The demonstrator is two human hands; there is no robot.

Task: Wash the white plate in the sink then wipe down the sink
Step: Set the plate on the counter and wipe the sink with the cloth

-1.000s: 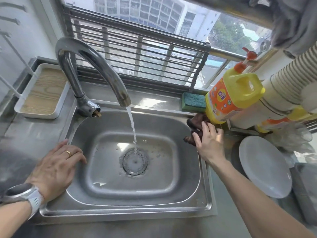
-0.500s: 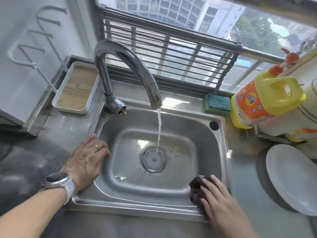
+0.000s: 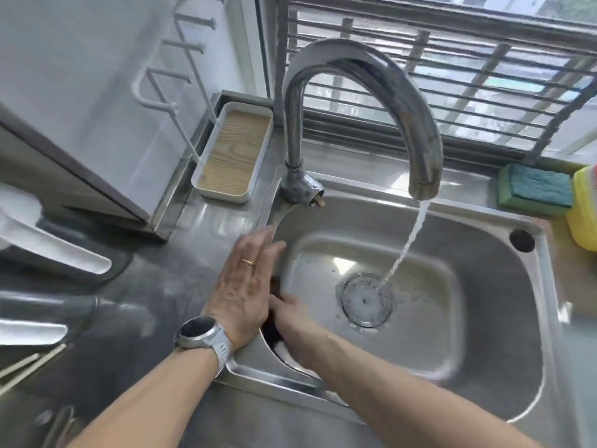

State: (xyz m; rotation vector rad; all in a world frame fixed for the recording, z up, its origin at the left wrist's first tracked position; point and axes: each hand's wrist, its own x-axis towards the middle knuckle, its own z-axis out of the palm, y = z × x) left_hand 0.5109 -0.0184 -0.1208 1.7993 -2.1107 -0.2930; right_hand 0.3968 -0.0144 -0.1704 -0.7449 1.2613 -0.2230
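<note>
The left hand [image 3: 244,286] lies flat and open, fingers together, on the sink [image 3: 504,318] rim at its left edge. The right hand [image 3: 292,313] reaches across inside the basin and presses a dark cloth [image 3: 270,331] against the left wall; its fingers are mostly hidden beneath the left hand, so its grip cannot be determined. The tap [image 3: 371,92] runs onto the drain [image 3: 366,300]. A sponge [image 3: 534,189] sits on the counter [image 3: 155,286] behind the sink. The plate is out of view.
</note>
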